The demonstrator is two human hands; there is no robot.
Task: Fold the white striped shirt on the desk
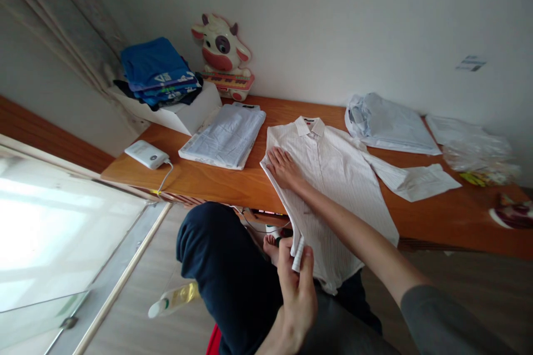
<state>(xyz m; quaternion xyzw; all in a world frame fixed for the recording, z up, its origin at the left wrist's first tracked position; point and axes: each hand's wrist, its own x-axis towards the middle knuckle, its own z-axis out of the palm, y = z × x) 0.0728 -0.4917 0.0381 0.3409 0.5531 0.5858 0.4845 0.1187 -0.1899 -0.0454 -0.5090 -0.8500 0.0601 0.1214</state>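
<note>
A white striped long-sleeved shirt lies front up on the wooden table, its collar toward the wall and its lower part hanging over the front edge. One sleeve reaches out to the right across the tabletop. My right hand rests flat on the shirt near its left shoulder, fingers stretched out. Below the table edge, my left hand pinches a narrow end of the shirt between thumb and fingers; it looks like the cuff of the other sleeve, drawn down along the shirt's left side.
Left of the shirt, a folded light-blue garment lies beside a white box bearing folded blue clothes. A cow toy keyboard, a corded white device, bagged white clothes and clear plastic are around. A bottle lies below.
</note>
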